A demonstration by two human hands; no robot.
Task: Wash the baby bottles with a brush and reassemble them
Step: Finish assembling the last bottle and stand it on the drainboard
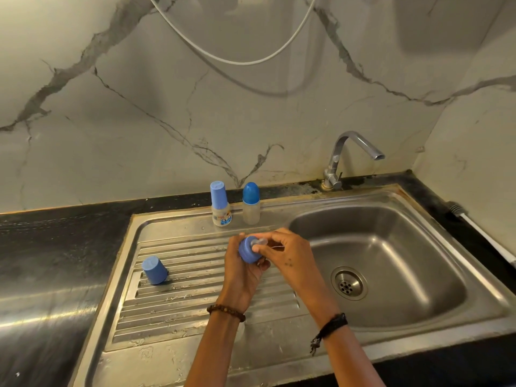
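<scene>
Loose cap (154,270): well off to the left of the hands, mouth-down on the ribs of the drainboard (195,303), nobody touching it.

Capped bottles: two standing beyond the hands at the back edge of the drainboard, the printed bottle (220,205) on the left, the plain bottle (251,203) with the rounded cap right beside it. Both look closed up.

Left hand (243,272): fingers curled round the blue collar (249,251), cupping it from below and behind, holding it just above the drainboard. Whether a bottle body hangs under the collar, I can't tell; the palm covers that.

Teat (260,242): clear, poking out of the collar towards the right hand, right in the middle of the two-hand hold.

Right hand (287,254): closed in on the work, thumb and fingertips pinching at the teat where it meets the collar, the other fingers bent loosely above.

Step in hand: by my reading this is the teat-and-collar stage, either being seated or being pulled apart; the picture alone won't settle which.

Next move calls for: a steady left hold while the right works the soft teat evenly round the rim, no tearing tug.

Sink basin (377,247): just right of the hands, tap (349,155) beyond it with no water showing. No brush in sight.
</scene>
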